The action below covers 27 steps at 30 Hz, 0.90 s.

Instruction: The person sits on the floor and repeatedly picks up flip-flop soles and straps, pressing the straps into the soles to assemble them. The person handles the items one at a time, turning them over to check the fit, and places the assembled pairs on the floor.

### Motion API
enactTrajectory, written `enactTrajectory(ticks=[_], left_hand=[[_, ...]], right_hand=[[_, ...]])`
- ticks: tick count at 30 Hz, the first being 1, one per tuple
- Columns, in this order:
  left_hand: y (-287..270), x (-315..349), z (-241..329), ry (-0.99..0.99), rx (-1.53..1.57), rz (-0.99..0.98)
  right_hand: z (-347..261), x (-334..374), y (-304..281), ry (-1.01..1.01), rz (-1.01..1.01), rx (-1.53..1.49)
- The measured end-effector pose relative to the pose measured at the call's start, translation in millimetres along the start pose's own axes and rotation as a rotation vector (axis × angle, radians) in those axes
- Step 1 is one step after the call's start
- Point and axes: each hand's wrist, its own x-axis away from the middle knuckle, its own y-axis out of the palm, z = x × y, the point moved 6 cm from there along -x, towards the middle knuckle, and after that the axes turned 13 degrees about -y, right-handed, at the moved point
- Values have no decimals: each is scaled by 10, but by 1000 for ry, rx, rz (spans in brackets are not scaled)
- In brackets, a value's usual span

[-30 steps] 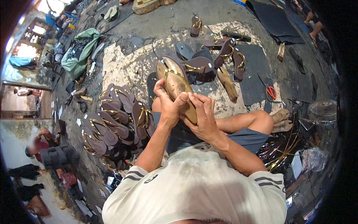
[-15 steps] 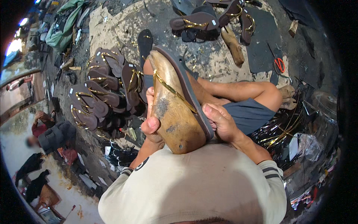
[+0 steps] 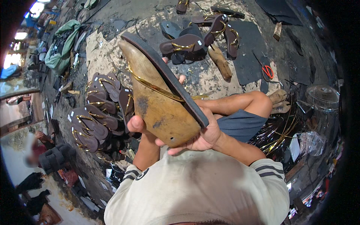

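In front of my chest is a wooden shoe last (image 3: 161, 108), tilted with its toe to the upper left. A dark flip-flop sole (image 3: 165, 75) lies along the last's right side. A gold strap (image 3: 153, 87) crosses over the wood, and a loose gold end sticks out past the sole. My left hand (image 3: 140, 127) is closed on the last's left side, thumb showing, most fingers hidden behind it. My right hand (image 3: 208, 135) cups the heel end from below and the right. Two fingertips show beyond the sole's far edge.
Finished brown flip-flops (image 3: 90, 127) with gold straps are piled at left. More sandals (image 3: 183, 44) and another wooden last (image 3: 220, 62) lie ahead. Red-handled scissors (image 3: 267, 71) rest near a dark sheet (image 3: 245, 52). Gold strips (image 3: 281, 131) and a fan (image 3: 322, 98) are at right. Another person (image 3: 37, 146) sits at far left.
The last and sole have swung toward the upper left and tilted further. My right hand has shifted from the sole's side to beneath the heel. The camera view has also shifted slightly.
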Motion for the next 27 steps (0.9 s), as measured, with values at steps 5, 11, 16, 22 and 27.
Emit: enactTrajectory(ticks=[5,11,16,22,27], left_hand=[[-384,-55,-35,-355,-184,177],[-537,116,-339,-496,-384,125],[-481,165,-309,-383,-699,82],[-385,210,-279,-377,-822,47],[-442,144,-261,-375,-819,22]], right_hand=[[-461,-39,-235,-329,180,654],[-768,-69,-318,-624,231,1381],[-826,-153,-332,-452,240,922],[-806,-159,-245,-425,234,1027],[-863,-290,-295,-467,256,938]])
